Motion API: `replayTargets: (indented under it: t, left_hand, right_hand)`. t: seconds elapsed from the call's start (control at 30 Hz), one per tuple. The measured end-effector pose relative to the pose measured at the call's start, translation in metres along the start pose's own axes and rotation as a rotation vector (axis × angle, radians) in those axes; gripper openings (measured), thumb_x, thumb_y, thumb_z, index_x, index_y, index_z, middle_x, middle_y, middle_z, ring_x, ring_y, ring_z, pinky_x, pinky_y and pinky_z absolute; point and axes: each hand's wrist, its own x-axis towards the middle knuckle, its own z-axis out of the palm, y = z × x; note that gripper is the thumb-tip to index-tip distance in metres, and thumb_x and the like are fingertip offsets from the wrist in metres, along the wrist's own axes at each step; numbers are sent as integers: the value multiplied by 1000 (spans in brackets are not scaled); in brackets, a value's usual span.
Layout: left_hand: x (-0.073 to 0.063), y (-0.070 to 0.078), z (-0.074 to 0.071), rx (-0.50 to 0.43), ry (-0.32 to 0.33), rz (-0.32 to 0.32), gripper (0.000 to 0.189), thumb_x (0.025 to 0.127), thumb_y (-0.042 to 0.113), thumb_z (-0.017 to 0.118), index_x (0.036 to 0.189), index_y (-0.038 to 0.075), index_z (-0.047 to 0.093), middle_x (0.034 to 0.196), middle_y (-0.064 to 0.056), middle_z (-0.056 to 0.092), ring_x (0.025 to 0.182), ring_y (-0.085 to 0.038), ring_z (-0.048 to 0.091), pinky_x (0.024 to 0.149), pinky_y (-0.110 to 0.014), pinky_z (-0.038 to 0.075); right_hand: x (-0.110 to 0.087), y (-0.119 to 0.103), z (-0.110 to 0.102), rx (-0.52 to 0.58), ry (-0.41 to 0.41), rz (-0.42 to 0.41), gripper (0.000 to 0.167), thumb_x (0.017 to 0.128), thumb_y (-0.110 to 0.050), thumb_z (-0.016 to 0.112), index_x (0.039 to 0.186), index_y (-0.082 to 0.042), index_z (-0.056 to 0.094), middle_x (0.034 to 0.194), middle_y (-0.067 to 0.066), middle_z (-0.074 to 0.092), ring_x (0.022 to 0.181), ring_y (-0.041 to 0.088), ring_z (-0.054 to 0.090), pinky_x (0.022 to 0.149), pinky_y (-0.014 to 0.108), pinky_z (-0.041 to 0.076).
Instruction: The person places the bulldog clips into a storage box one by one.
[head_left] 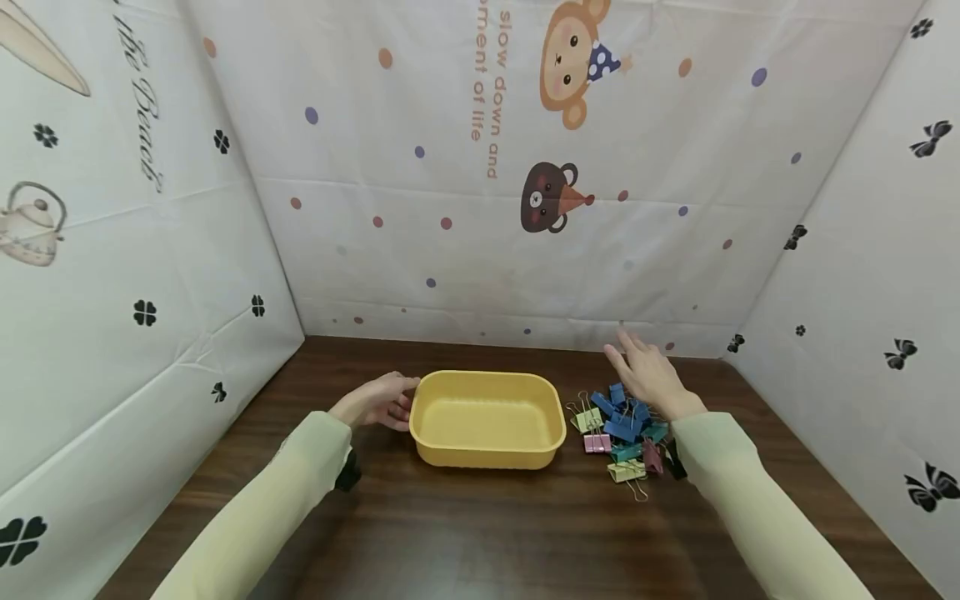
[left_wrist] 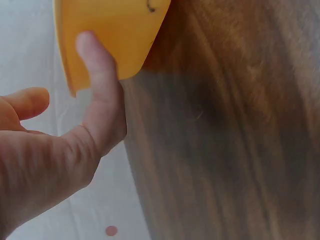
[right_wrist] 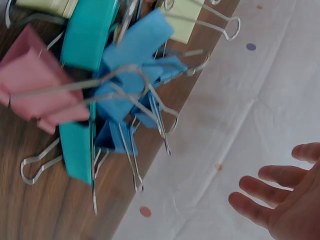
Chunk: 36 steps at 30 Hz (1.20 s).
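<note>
A yellow plastic tray (head_left: 487, 459) stands on the brown table, its inside bare. My left hand (head_left: 382, 402) is at the tray's left end with fingertips right at the rim. In the left wrist view one finger (left_wrist: 102, 85) lies against the tray's outer wall (left_wrist: 115, 40), while another finger (left_wrist: 37, 101) stays apart from it. On the right my right hand (head_left: 651, 379) hovers over the far side of a pile of binder clips (head_left: 624, 427), fingers extended and holding nothing. Blue, teal, pink and pale yellow clips show in the right wrist view, including a pink clip (right_wrist: 40, 82).
A dark wood-grain table (head_left: 465, 533) lies under everything. White printed sheets form a back wall (head_left: 465, 258) and two side walls close around the table. The clip pile sits just right of the tray.
</note>
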Motion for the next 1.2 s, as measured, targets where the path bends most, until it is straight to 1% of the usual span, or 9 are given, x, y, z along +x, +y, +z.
replayTargets:
  t: [0.1,0.2,0.33,0.43,0.57,0.67,0.77,0.93,1.2]
  left_hand:
    - [1,-1,0,-45,-13,-5,39,104,26,43,130,-3,44,77,-5,57,63,-14,59,63,-28,57]
    - [4,-4,-2,-82,-31,9,35,103,19,44,125,-8,51,71,-2,56,60,-12,58,62,-26,55]
    - [7,-7,-3,-111,-43,27,35,103,14,42,129,-9,46,77,-3,56,62,-12,57,63,-27,54]
    - [9,-7,-2,-114,-37,37,36,102,12,43,131,-9,41,80,-4,56,63,-13,56,62,-27,54]
    - [11,-6,0,-113,-25,48,34,102,11,43,129,-9,41,81,-5,56,61,-12,55,60,-27,54]
    - [12,-6,0,-121,-15,46,33,102,11,43,128,-9,42,83,-7,56,61,-12,54,59,-27,54]
    - [13,-7,1,-126,-14,43,33,102,10,42,129,-8,41,86,-8,56,62,-13,54,60,-27,54]
    - [13,-7,0,-130,-21,48,31,103,11,42,128,-8,41,85,-8,57,62,-13,55,60,-28,54]
    - [14,-7,-1,-144,-27,33,29,102,11,44,125,-6,42,85,-8,56,62,-14,55,61,-29,55]
  right_hand:
    - [5,-2,2,32,-18,-13,66,105,-46,26,149,3,27,142,34,42,121,52,49,97,64,42]
    - [10,-2,7,50,-46,-15,64,105,-44,28,147,5,31,137,33,48,117,48,54,95,62,45]
    - [12,-2,14,91,-76,-14,64,105,-45,28,144,5,36,136,32,49,119,48,53,98,62,43]
    - [11,-3,18,114,-98,-17,59,105,-42,34,140,5,43,131,30,55,114,45,58,95,60,45]
    - [10,-6,23,131,-133,-41,46,103,-31,45,129,6,56,106,24,68,84,32,68,82,50,54]
    - [11,-9,27,143,-151,-94,33,99,-21,53,117,4,64,97,20,71,72,23,67,72,43,56]
    - [11,-12,31,157,-181,-136,23,96,-13,58,110,2,69,103,18,71,82,21,69,73,40,57]
    - [11,-16,36,183,-253,-155,23,96,-8,55,112,3,68,104,18,71,90,27,69,76,40,58]
    - [11,-16,39,181,-252,-148,16,94,-7,60,101,3,71,97,17,71,80,24,67,67,35,56]
